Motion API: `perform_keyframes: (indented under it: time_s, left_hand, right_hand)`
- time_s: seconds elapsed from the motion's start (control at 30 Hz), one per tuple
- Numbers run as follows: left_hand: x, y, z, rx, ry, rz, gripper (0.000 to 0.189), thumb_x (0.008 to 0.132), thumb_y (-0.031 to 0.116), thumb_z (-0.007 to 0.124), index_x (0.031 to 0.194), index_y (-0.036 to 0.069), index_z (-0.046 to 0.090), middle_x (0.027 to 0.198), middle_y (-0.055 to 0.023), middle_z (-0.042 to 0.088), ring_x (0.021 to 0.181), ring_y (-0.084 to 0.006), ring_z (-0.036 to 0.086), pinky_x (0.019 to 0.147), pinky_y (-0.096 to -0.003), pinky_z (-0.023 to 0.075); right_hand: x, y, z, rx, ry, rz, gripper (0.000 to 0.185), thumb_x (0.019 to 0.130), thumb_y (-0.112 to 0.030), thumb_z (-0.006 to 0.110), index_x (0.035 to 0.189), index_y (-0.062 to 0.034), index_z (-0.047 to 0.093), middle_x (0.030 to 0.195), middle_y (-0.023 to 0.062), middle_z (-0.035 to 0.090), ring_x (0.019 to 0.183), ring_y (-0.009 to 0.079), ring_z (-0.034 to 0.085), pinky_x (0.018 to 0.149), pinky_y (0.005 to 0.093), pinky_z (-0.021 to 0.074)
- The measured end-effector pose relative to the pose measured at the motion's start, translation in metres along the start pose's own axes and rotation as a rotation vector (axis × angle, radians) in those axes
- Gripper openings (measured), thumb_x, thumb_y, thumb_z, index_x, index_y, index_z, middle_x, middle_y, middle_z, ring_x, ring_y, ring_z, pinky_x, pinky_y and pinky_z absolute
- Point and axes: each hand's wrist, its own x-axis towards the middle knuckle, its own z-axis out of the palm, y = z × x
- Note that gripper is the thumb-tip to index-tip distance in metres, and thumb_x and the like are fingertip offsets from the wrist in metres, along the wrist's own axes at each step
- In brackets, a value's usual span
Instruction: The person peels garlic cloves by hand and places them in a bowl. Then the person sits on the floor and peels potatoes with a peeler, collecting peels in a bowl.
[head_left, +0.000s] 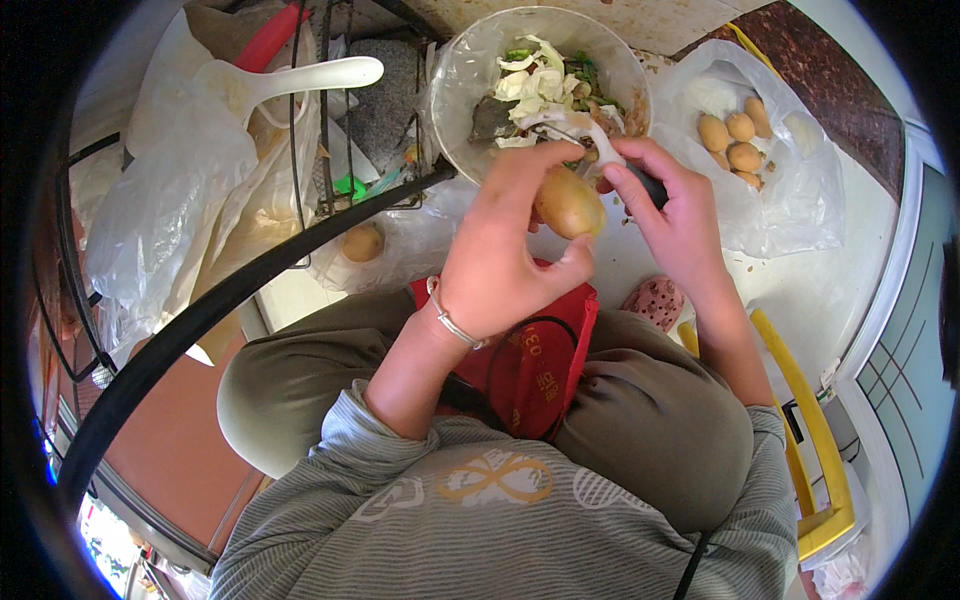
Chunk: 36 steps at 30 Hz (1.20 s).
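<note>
My left hand (487, 240), with a bracelet at its wrist, holds a yellowish potato (574, 206) between thumb and fingers. In my right hand (679, 210) is a peeler with a white head (602, 144) and a dark handle; its metal blade lies just above the potato, apart from it as far as I can see. Both hands are over the near rim of a round bin (450, 97) lined with clear plastic. Vegetable scraps (544, 82), pale leaves among them, fill its bottom. Part of the potato is hidden by my left hand.
Right of the bin, an opened plastic bag (806, 210) holds several potatoes (742, 156). Another potato (363, 243) lies by clear plastic at left. A black wire rack (300, 247) holds bags and a white ladle (322, 79). A red bag (544, 360) covers my lap; yellow chair parts (806, 397) stand right.
</note>
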Motion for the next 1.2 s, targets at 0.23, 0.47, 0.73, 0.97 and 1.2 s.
perform_keyframes:
  time_s: [0.23,0.47,0.73,0.97,1.2]
  left_hand:
    - [0.002,-0.004,-0.002,-0.073,0.049,-0.056,0.063,0.076,0.005,0.074,0.134,0.002,0.049,0.119,-0.0103,0.057,0.096,-0.019,0.06,0.082,-0.0302,0.0501]
    - [0.004,-0.002,0.0,0.071,0.011,0.073,0.059,0.074,0.005,0.074,0.129,0.003,0.054,0.118,-0.0143,0.057,0.1,-0.0247,0.059,0.082,-0.0323,0.0512]
    - [0.004,-0.013,0.002,-0.29,0.133,-0.193,0.061,0.082,0.008,0.075,0.133,-0.001,0.044,0.117,-0.0136,0.062,0.095,-0.0212,0.065,0.079,-0.031,0.0537]
    - [0.007,-0.01,-0.006,-0.705,0.093,-0.378,0.048,0.093,0.0,0.063,0.137,-0.002,0.045,0.113,-0.0127,0.067,0.102,-0.0163,0.065,0.088,-0.0281,0.0515]
    - [0.006,-0.006,-0.007,-0.744,0.071,-0.358,0.046,0.095,0.002,0.063,0.138,-0.006,0.049,0.115,-0.0124,0.067,0.103,-0.0146,0.065,0.093,-0.0282,0.0511]
  right_hand:
    - [0.002,0.002,-0.001,-0.065,0.047,0.004,0.027,0.095,-0.026,0.072,0.111,-0.0039,0.069,0.085,0.0126,0.073,0.073,0.0202,0.072,0.066,0.0307,0.0532]
    - [0.001,-0.001,0.001,-0.033,0.025,0.009,0.026,0.096,-0.026,0.071,0.11,-0.0039,0.069,0.085,0.0129,0.073,0.073,0.021,0.072,0.066,0.031,0.0533]
    - [0.002,0.001,0.0,0.017,0.062,0.056,0.025,0.097,-0.024,0.07,0.11,-0.0031,0.068,0.084,0.0108,0.074,0.075,0.0149,0.071,0.068,0.0289,0.0534]
    - [-0.001,-0.008,-0.013,0.058,-0.117,-0.109,0.023,0.096,-0.022,0.07,0.109,-0.0026,0.07,0.082,0.0076,0.073,0.072,0.0118,0.069,0.066,0.027,0.0523]
    - [-0.002,-0.014,-0.011,0.016,-0.103,-0.182,0.023,0.094,-0.02,0.074,0.108,-0.0024,0.071,0.082,0.0091,0.071,0.067,0.0146,0.066,0.063,0.028,0.0511]
